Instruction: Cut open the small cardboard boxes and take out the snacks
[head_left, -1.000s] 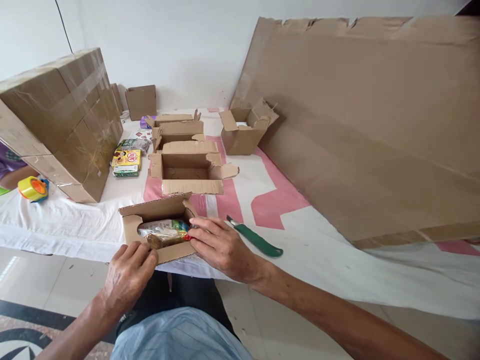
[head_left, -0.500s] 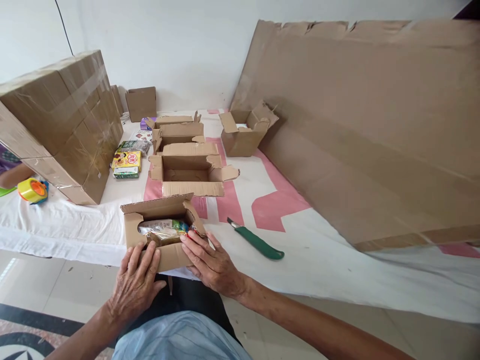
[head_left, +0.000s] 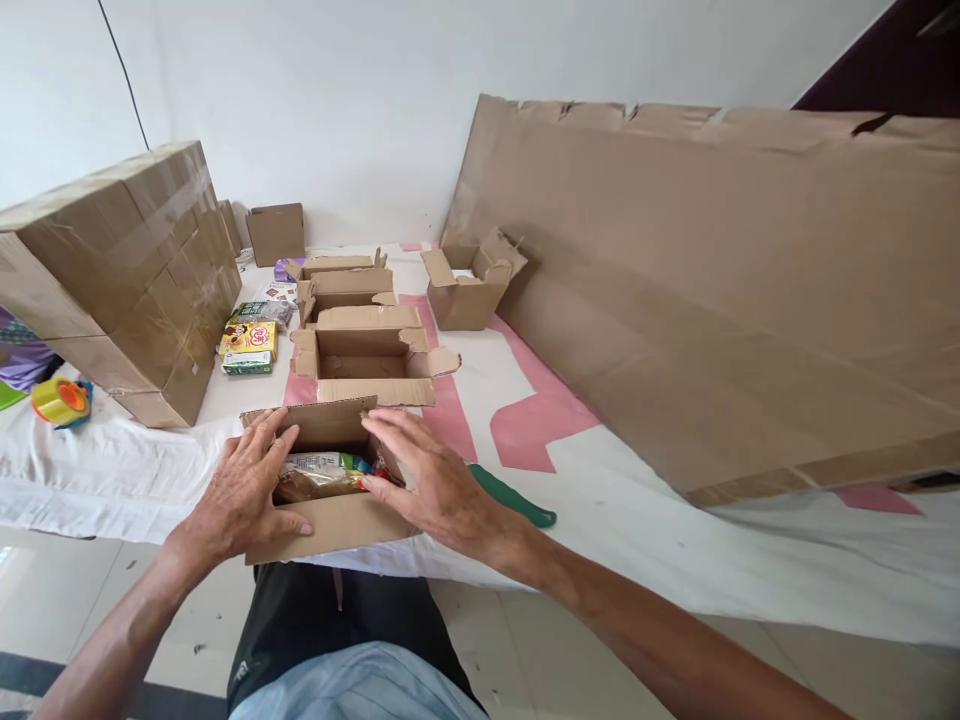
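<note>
An open cardboard box [head_left: 330, 530] stands at the table's front edge, right before me. Inside it lie clear plastic packets of food [head_left: 322, 475], partly covered by my hands. My left hand [head_left: 244, 490] rests over the box's left end, fingers stretched toward the back flap and thumb on the front flap. Over the right end is my right hand [head_left: 427, 480], its fingers extended near the back corner and its thumb above the packets. Neither hand grasps anything. A green-handled cutter [head_left: 517, 497] lies to the right, its blade hidden behind my right hand.
Beyond the box stand several open cardboard boxes [head_left: 375, 367]. Snack packs [head_left: 247, 340] lie left of them, beside a taped stack of boxes [head_left: 135, 280]. A yellow tape roll [head_left: 60, 402] is at far left. A large cardboard sheet [head_left: 690, 300] leans on the right.
Both hands have moved from the front flap to the box's ends, reaching toward the back flap. The front flap now shows more fully. The view has tilted up slightly.
</note>
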